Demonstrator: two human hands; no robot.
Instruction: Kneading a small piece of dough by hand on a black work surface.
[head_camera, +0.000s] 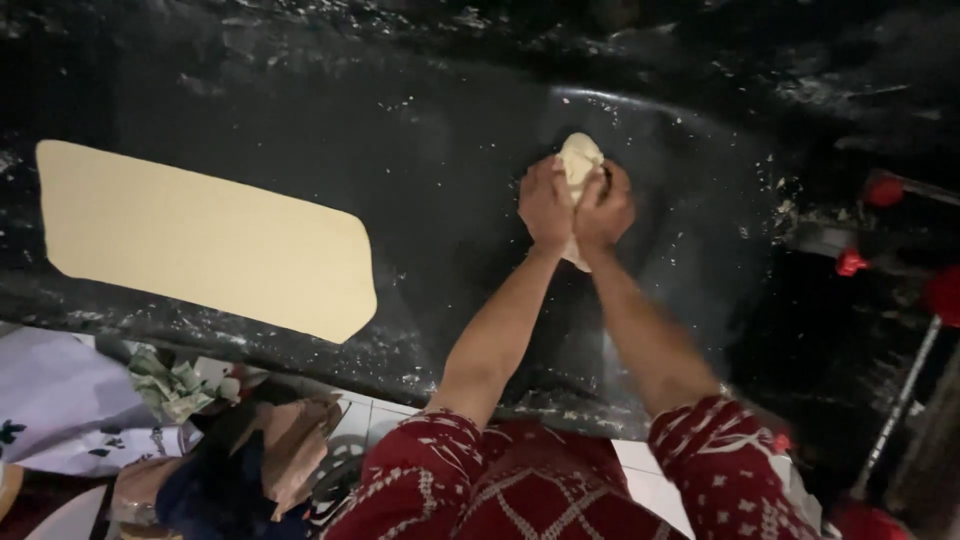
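A pale lump of dough (579, 157) rests on the black worktop (420, 170), pressed between both my hands. My left hand (545, 203) grips its left side and my right hand (605, 208) grips its right side, knuckles up. The dough's top pokes out above my fingers and a small bit shows below my wrists. A long flat sheet of rolled dough (205, 238) lies on the worktop far to the left, apart from my hands.
Flour specks dust the dark worktop. Red knobs (851, 263) and a metal rod (900, 400) of a machine sit at the right. Below the worktop's near edge lie crumpled paper (175, 388), a brown bag (295, 440) and white tiles.
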